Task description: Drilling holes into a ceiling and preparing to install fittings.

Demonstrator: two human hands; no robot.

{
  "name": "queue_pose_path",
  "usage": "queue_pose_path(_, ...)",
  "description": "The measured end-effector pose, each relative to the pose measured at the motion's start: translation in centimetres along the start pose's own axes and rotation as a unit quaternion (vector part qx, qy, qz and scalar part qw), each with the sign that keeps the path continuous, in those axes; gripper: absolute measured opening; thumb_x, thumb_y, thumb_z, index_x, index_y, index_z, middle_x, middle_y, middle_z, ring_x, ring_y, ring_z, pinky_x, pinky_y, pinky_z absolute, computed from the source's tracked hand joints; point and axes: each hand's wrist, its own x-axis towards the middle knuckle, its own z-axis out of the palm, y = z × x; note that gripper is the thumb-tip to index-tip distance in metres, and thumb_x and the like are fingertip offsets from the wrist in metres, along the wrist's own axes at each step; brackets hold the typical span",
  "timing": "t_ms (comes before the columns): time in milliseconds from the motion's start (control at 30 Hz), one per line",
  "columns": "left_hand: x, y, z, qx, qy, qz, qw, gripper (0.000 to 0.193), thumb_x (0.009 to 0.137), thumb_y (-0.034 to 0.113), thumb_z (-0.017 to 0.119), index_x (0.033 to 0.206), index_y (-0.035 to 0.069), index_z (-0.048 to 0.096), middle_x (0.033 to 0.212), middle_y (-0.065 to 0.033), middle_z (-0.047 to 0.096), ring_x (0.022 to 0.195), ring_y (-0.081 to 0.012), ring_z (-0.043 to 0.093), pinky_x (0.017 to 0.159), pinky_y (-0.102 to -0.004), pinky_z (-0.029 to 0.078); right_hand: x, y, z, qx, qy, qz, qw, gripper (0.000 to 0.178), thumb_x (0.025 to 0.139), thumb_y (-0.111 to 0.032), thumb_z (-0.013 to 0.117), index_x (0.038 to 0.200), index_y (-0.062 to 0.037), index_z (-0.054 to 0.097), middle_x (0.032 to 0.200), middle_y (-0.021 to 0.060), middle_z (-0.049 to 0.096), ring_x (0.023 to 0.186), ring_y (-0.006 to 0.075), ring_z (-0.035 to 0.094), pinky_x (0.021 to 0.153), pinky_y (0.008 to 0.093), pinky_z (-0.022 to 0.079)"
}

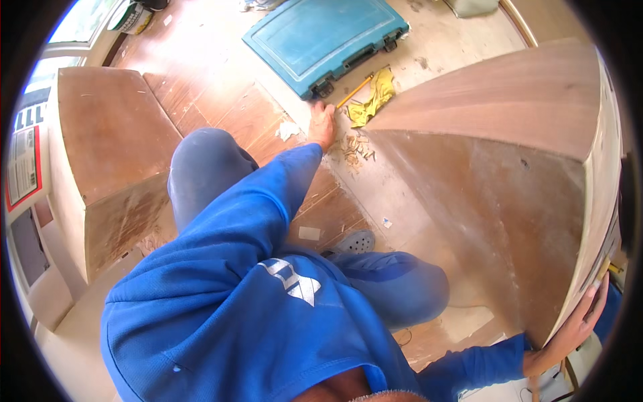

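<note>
My left hand reaches forward to the floor, its fingers curled at the near end of a yellow pencil. Beside the pencil lies a crumpled yellow sheet. Just beyond my fingers is a closed teal tool case with dark latches. At the lower right, my right hand rests with long, stretched fingers against the pale outer side of a large brown wooden box. A small yellow-tipped thing shows by those fingertips; its kind is unclear.
Wood shavings and a white scrap litter the floor near my left hand. Another brown wooden box stands at the left. A bucket sits at the far left, and a pale bag at the far right.
</note>
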Motion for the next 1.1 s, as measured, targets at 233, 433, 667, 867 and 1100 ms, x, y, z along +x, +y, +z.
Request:
queue_pose_path(233,3.1,4.2,0.4,-0.334,0.048,-0.268,0.902,0.018,0.090,0.007,0.064,0.106,0.002,0.070,0.080,-0.0067,0.069,0.064,-0.0160,0.058,0.062,-0.0341,0.049,0.3,0.4,-2.3,0.080,0.015,0.072,0.994,0.045,0.102,-0.032,0.057,0.138,-0.0059,0.059,0.134,0.0127,0.061,0.120,0.0222,0.058,0.104,0.0337,0.043)
queue_pose_path(433,3.9,7.4,-5.8,-0.876,-0.127,-0.276,0.376,0.031,0.084,-0.006,0.063,0.114,0.003,0.062,0.100,-0.0087,0.063,0.089,-0.0200,0.060,0.074,-0.0289,0.052,-0.2,-0.4,-1.2,-0.070,0.002,-0.070,0.995,0.041,0.097,-0.022,0.063,0.134,-0.0048,0.060,0.135,0.0166,0.059,0.127,0.0291,0.053,0.109,0.0363,0.038)
queue_pose_path(667,10.8,21.4,-20.7,-0.899,-0.219,-0.238,0.295,0.035,0.092,0.008,0.062,0.126,0.001,0.056,0.104,-0.0140,0.060,0.098,-0.0297,0.059,0.094,-0.0363,0.054,-0.4,1.0,-5.3,-0.054,0.056,-0.085,0.993,0.041,0.096,-0.024,0.063,0.131,-0.0032,0.061,0.129,0.0201,0.061,0.121,0.0343,0.057,0.106,0.0387,0.041)
queue_pose_path(867,15.8,29.6,-38.4,-0.695,-0.201,0.044,0.689,0.019,0.101,0.021,0.060,0.111,0.006,0.062,0.087,-0.0002,0.059,0.060,-0.0008,0.044,0.048,-0.0160,0.033,0.0,0.3,-1.2,-0.018,0.052,-0.099,0.994,0.041,0.094,-0.025,0.065,0.128,-0.0024,0.062,0.127,0.0210,0.061,0.120,0.0367,0.057,0.105,0.0396,0.042)
queue_pose_path(1100,12.0,49.5,-36.9,-0.203,-0.275,0.533,0.774,0.022,0.099,0.021,0.057,0.110,0.002,0.063,0.098,-0.0123,0.067,0.094,-0.0291,0.063,0.088,-0.0366,0.049,0.2,0.7,-2.3,0.006,0.065,-0.102,0.993,0.040,0.093,-0.025,0.066,0.126,-0.0035,0.063,0.126,0.0202,0.061,0.119,0.0374,0.057,0.102,0.0395,0.044)
